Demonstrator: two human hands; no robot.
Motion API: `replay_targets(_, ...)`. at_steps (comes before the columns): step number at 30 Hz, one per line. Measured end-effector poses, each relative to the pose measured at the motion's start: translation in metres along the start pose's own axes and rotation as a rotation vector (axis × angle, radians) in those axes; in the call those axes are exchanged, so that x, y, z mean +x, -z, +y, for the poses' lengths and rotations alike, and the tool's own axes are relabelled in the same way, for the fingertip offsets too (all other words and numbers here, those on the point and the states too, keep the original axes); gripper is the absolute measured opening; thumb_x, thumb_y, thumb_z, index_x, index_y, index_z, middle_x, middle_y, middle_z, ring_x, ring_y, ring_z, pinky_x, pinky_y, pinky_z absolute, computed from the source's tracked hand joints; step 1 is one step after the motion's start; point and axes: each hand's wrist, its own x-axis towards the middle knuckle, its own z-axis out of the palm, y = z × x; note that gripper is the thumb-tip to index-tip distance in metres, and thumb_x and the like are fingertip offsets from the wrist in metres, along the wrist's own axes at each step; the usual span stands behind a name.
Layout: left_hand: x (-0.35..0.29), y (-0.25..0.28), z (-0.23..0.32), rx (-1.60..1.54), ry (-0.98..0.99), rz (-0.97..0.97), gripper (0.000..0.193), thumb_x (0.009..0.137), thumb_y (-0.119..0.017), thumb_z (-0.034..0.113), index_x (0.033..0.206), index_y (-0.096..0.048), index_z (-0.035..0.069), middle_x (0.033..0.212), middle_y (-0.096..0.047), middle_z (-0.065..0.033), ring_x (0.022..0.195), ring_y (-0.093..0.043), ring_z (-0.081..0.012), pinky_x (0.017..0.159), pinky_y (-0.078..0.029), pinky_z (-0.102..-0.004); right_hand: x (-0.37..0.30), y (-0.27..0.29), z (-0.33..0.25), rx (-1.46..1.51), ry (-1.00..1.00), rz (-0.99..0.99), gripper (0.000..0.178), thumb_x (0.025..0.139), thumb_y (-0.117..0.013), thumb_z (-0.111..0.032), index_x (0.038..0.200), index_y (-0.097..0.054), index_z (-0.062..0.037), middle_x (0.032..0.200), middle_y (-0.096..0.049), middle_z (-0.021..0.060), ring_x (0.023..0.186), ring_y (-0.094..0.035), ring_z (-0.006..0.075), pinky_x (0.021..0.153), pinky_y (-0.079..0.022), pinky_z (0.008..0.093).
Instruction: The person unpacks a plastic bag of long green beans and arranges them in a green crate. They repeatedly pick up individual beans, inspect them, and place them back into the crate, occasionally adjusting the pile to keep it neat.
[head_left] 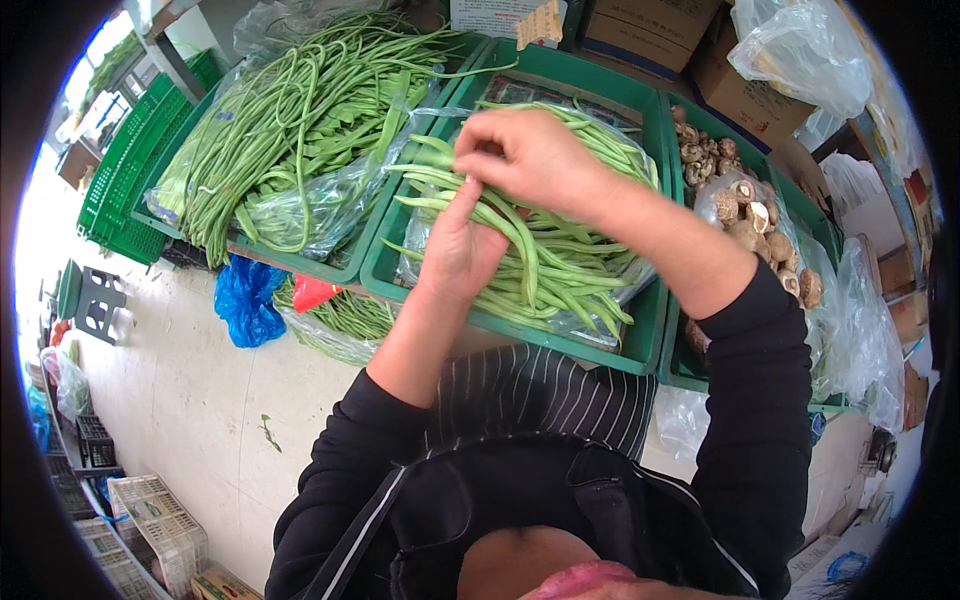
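Over a green crate (655, 330) of long green beans (545, 270), both my hands are close together. My left hand (465, 245) is closed round a small bunch of the beans, its thumb pointing up and the bean ends sticking out to the left. Just above it, my right hand (535, 165) is bent at the wrist with thumb and fingers pinched together. A slightly blurred bean (432, 148) runs into this pinch. Part of the bunch is hidden behind my fingers. Clear plastic lines the crate beneath the beans.
To the left, another crate holds thin long beans (300, 110) on plastic. Brown mushrooms (755, 225) fill a crate on the right. Below stand a blue plastic bag (247, 300) and a bag of green beans (345, 320). Cardboard boxes (650, 35) are at the back.
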Motion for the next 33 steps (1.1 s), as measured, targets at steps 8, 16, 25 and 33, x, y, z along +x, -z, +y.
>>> replay_targets(8, 0.002, 0.005, -0.001, -0.062, -0.074, 0.032, 0.039, 0.099, -0.051, 0.032, 0.132, -0.046, 0.012, 0.126, -0.053, -0.0018, 0.117, -0.048, -0.0183, 0.102, -0.036, -0.0402, 0.018, -0.017, 0.014, 0.066, -0.074, -0.023, 0.026, 0.079, -0.072, -0.032, 0.087, -0.075, -0.0076, 0.078, -0.07, 0.0083, 0.072, -0.066, 0.022, 0.07, -0.053, 0.0355)
replay_targets(16, 0.002, 0.008, -0.003, -0.218, -0.11, 0.025, 0.032, 0.1, -0.048, 0.034, 0.114, -0.054, 0.005, 0.11, -0.06, -0.0083, 0.106, -0.056, -0.025, 0.105, -0.039, -0.044, 0.021, 0.016, 0.039, 0.27, -0.175, -0.183, 0.029, 0.091, -0.065, -0.029, 0.099, -0.071, -0.002, 0.088, -0.07, 0.0018, 0.078, -0.061, 0.0078, 0.066, -0.051, 0.0251)
replay_targets(25, 0.003, 0.008, 0.0, -0.133, -0.107, 0.035, 0.03, 0.098, -0.052, 0.04, 0.099, -0.051, 0.01, 0.094, -0.054, -0.0027, 0.089, -0.053, -0.0192, 0.087, -0.048, -0.0385, 0.017, 0.008, 0.124, -0.727, -0.202, -0.08, 0.034, 0.077, -0.074, -0.024, 0.107, -0.064, -0.0118, 0.106, -0.061, 0.0092, 0.108, -0.055, 0.0288, 0.094, -0.046, 0.0395)
replay_targets(33, 0.002, 0.008, 0.0, -0.134, -0.083, 0.02, 0.028, 0.099, -0.052, 0.039, 0.098, -0.051, 0.011, 0.092, -0.052, -0.0019, 0.088, -0.052, -0.0182, 0.086, -0.047, -0.0377, 0.013, 0.008, 0.125, -0.748, -0.256, -0.082, 0.04, 0.076, -0.073, -0.028, 0.111, -0.062, -0.0109, 0.113, -0.058, 0.0095, 0.117, -0.049, 0.0287, 0.096, -0.045, 0.0449)
